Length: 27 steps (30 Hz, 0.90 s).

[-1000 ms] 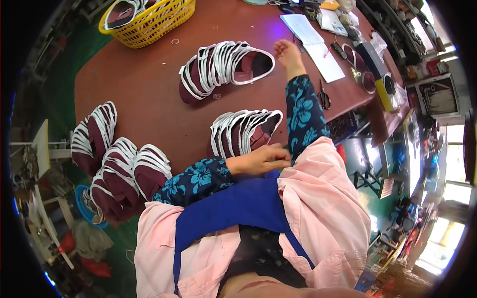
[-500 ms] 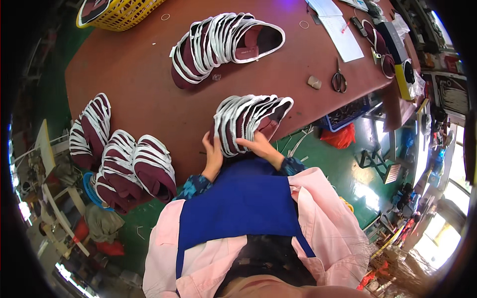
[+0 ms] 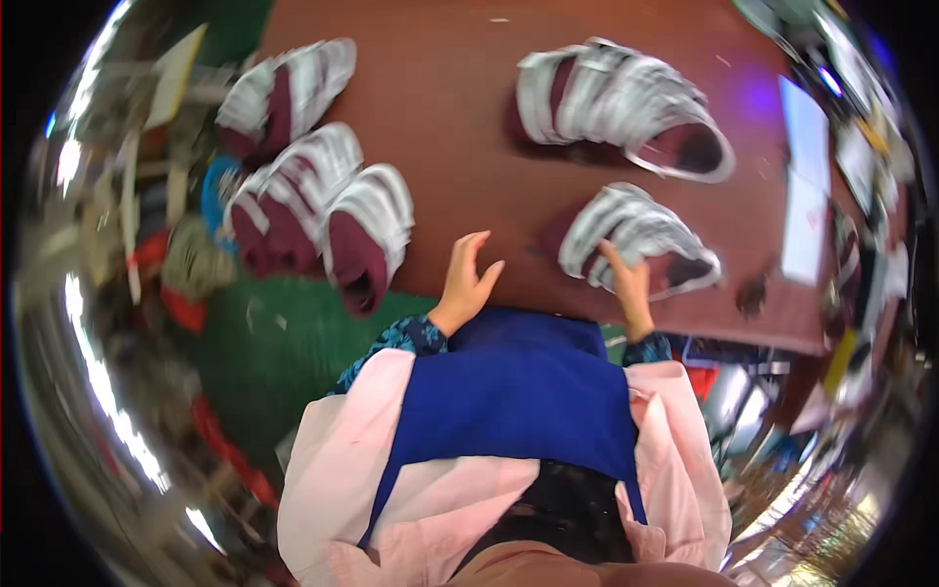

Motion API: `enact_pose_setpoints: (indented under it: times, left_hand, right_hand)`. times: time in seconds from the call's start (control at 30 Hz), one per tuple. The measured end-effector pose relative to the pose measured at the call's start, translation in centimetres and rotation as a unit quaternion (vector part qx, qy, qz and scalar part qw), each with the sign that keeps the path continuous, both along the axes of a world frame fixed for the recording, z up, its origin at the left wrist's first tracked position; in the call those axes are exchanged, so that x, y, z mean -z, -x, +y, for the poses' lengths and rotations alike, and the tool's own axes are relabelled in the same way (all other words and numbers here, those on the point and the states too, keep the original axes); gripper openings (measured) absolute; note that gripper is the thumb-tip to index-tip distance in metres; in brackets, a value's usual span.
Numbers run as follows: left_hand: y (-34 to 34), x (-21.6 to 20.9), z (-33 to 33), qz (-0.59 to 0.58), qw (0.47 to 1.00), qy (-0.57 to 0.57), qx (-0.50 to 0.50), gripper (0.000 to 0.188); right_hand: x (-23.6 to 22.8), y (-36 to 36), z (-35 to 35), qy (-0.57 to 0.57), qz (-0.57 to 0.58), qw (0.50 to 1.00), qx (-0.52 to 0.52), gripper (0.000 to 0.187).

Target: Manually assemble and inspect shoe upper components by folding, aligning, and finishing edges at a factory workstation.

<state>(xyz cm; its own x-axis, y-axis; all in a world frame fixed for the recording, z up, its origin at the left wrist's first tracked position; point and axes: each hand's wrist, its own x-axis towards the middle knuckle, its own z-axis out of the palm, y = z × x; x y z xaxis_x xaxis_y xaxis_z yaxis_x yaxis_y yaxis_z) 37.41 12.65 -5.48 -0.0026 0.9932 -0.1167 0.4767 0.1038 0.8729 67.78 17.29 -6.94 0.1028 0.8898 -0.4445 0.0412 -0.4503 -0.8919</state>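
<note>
A nested stack of maroon shoe uppers with white edging (image 3: 636,233) lies near the table's front edge. My right hand (image 3: 629,286) grips its near side, with a finger laid over the white edges; motion blurs the fingertips. My left hand (image 3: 468,286) is off the stack, open and empty at the table edge, thumb and fingers apart. A longer stack of the same uppers (image 3: 621,103) lies farther back. To my left are several more bundles of uppers, the nearest (image 3: 370,230) closest to my left hand.
The reddish-brown table (image 3: 460,127) stands before me above a green floor (image 3: 284,342). White papers (image 3: 805,186) lie on its right side, with a dark, blurred object (image 3: 751,295) nearer me. A blue basket rim (image 3: 217,201) shows beside the left bundles.
My left hand has let go of the near stack and moved left, opening. My right hand stays on that stack. The view has swung left and is blurred.
</note>
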Motion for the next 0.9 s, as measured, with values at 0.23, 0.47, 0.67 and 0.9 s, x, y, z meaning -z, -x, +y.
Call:
enact_pose_setpoints:
  times: [0.23,0.47,0.67,0.9]
  left_hand:
    - [12.9,-2.3,-11.5,0.337,0.914,-0.035,-0.225,0.062]
    - [20.0,4.2,-9.6,0.335,0.942,-0.022,0.028,0.062]
    - [22.3,-7.3,-4.2,-0.127,0.991,-0.033,0.037,0.035]
    - [23.5,-5.0,-4.6,0.122,0.983,-0.133,0.039,0.027]
  right_hand:
    - [-1.7,-1.0,-3.3,-0.199,-0.303,0.899,0.247,0.036]
    - [-3.6,15.6,-1.8,-0.198,-0.187,0.943,-0.190,0.026]
    - [-0.9,29.8,-6.2,0.196,0.329,0.918,-0.103,0.063]
    - [-7.2,36.1,-8.0,0.156,0.189,0.969,-0.033,0.051]
